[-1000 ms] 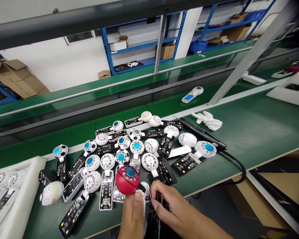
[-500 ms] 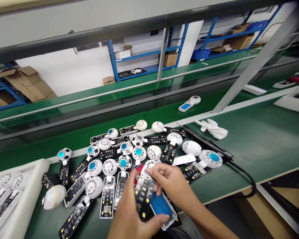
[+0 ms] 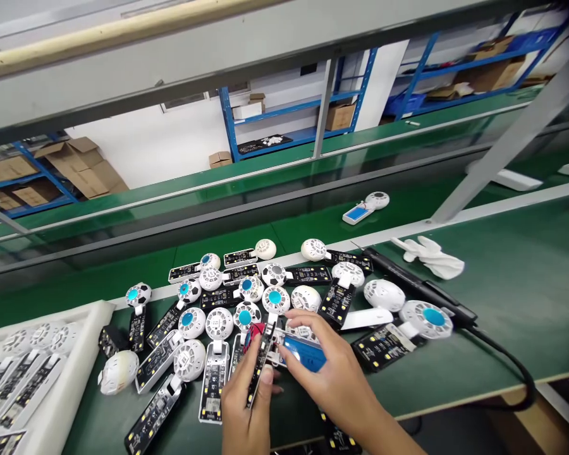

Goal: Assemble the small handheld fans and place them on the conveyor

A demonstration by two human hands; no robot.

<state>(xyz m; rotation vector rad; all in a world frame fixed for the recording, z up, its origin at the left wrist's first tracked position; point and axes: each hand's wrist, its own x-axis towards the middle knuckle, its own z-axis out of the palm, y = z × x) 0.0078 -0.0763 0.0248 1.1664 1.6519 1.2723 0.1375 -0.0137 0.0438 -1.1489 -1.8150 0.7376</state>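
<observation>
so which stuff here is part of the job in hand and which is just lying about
Likely part of the job:
circuit board in the left hand
blue-faced casing at the right hand
red round part beside the board
black pen-shaped tool, set down

Apparently just lying about:
white bladed piece
open cardboard box behind

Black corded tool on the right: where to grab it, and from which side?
I'd take the black tool mid-barrel, from above, thumb and fingers across its width. It lies flat, long and slim, with a thin tip at the far-left end and the cord at the other. White parts crowd both sides, so a low sideways approach looks worse.
</observation>
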